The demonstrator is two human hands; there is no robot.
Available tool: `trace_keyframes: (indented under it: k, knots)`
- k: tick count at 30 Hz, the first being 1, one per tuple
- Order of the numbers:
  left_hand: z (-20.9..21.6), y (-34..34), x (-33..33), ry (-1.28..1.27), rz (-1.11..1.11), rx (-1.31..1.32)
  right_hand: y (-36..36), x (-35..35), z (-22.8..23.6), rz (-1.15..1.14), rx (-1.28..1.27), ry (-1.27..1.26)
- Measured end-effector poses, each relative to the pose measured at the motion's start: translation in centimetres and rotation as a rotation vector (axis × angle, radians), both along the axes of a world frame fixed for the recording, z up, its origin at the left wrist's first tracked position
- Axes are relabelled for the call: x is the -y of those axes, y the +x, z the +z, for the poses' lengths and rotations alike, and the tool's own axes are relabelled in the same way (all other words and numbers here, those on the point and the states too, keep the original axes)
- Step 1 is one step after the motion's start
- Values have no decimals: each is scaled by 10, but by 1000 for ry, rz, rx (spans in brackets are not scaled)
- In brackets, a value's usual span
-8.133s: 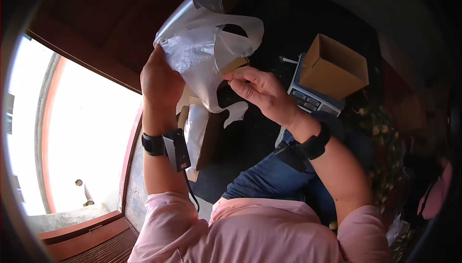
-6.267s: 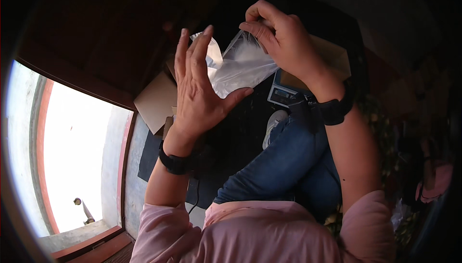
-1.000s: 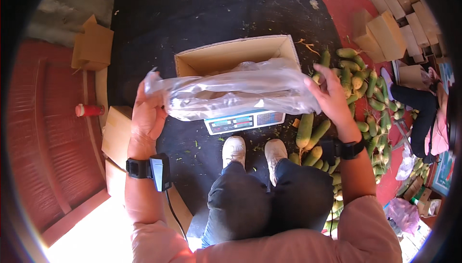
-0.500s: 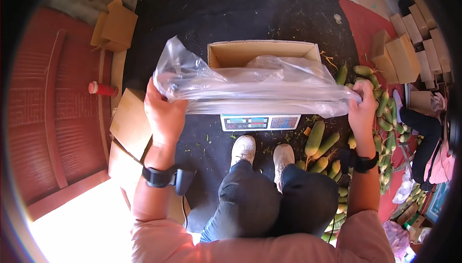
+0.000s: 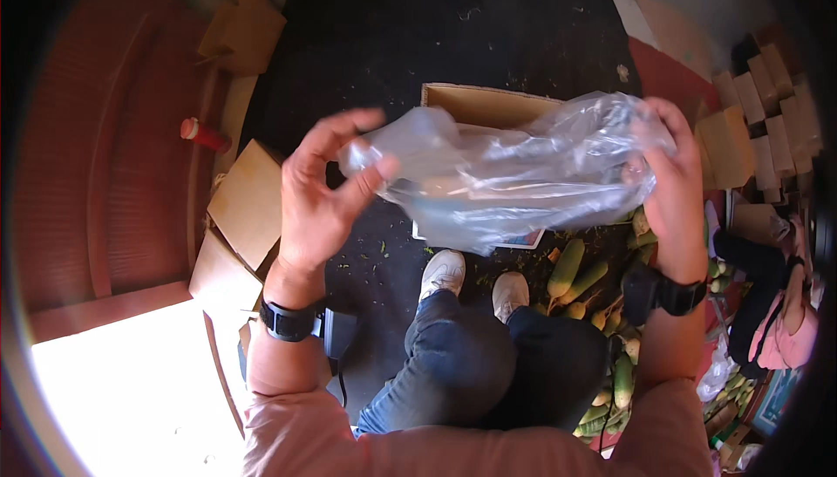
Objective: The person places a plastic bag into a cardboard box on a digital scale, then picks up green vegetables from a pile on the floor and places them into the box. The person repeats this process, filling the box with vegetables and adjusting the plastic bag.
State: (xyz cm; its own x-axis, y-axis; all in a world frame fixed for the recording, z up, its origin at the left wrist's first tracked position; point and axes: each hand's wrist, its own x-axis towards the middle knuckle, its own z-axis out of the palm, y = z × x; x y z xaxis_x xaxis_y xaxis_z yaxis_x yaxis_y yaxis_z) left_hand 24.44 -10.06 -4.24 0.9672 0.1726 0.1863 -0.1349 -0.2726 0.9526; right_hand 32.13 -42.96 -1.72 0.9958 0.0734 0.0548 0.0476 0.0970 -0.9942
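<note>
A clear plastic bag (image 5: 497, 172) is stretched crumpled across the air in front of me, blurred in parts by motion. At its right end my right hand (image 5: 667, 163) is closed on the film, fingers bunched into it. My left hand (image 5: 327, 185) is at the other end, thumb and fingers spread apart, with the bag's edge lying between them and not pinched. Behind and below the bag stands an open cardboard box (image 5: 488, 104), its front largely hidden. Part of a scale's panel (image 5: 523, 239) shows under the bag.
Green-and-pale radishes (image 5: 568, 269) lie in a heap to the right of my shoes (image 5: 443, 274). Cardboard boxes (image 5: 246, 207) stand at left, near a red bottle (image 5: 205, 135). More boxes (image 5: 763, 85) are stacked far right, above another person in pink (image 5: 785, 333).
My left hand's fingers have opened from their grip on the bag. The bag, earlier pulled straight, is now bunched and twisted, with its right end raised. The view has shifted slightly.
</note>
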Motion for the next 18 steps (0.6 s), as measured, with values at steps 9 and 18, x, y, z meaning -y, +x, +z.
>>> trace_keyframes:
  k: [9,18]
  knots:
    - [60,-108,-130,-1289,-12,154,-15,-118,98,263,405,-439]
    - [83,-245,-240,128,460,-407,-36,-219,96,683,52,-1420]
